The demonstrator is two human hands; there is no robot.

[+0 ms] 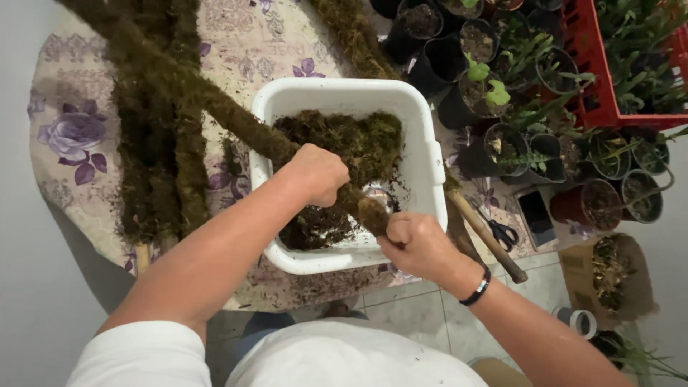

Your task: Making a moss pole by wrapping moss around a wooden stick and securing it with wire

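My left hand (pixel 317 174) is closed around a long moss-covered pole (pixel 215 107) that slants from the upper left down over a white square tub (pixel 423 122). My right hand (pixel 416 244) pinches the pole's lower end (pixel 373 213) at the tub's near rim; a black band is on that wrist. Damp brown-green moss (pixel 358 140) fills the tub, and a small round shiny object shows beside the pole's end.
Several finished moss poles (pixel 154 165) lie on the flower-patterned tablecloth (pixel 72 136) at left. Black pots with small plants (pixel 487 86) crowd the right, beside a red crate (pixel 595 100). Scissors (pixel 502 231), a dark phone (pixel 536 215), a wooden stick (pixel 487 236) and a tape roll (pixel 577 321) lie nearby.
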